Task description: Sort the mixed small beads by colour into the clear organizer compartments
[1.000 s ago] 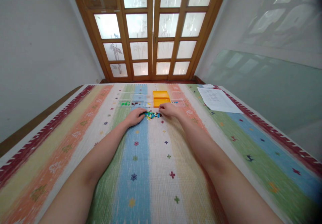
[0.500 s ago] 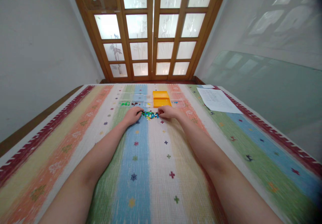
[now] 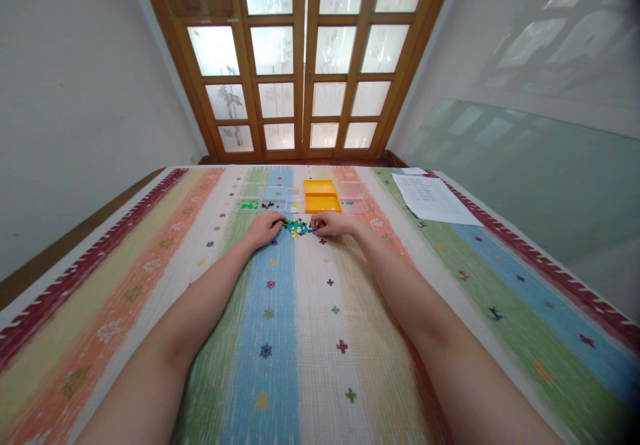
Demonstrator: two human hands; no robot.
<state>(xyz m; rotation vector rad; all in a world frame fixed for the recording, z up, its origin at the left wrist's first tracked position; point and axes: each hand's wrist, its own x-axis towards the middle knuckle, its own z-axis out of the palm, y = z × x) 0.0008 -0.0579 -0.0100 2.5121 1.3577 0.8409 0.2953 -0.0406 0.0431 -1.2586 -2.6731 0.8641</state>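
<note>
A small heap of mixed green, blue, yellow and dark pieces lies on the striped cloth between my hands. My left hand rests at the heap's left edge, fingers curled and pinched together. At the right edge, my right hand has its fingertips closed over the pieces. Anything in either pinch is too small to make out. Just behind the heap stand clear boxes holding sorted green pieces, dark pieces, a few yellow pieces and blue pieces. Among them is an open yellow-orange box.
The striped tablecloth covers the table. Printed paper sheets lie at the far right. Beyond the table's far edge are wooden doors with glass panes, and a glass panel leans along the right wall.
My right hand has shifted slightly left, its fingertips a little further over the heap. My left hand looks the same.
</note>
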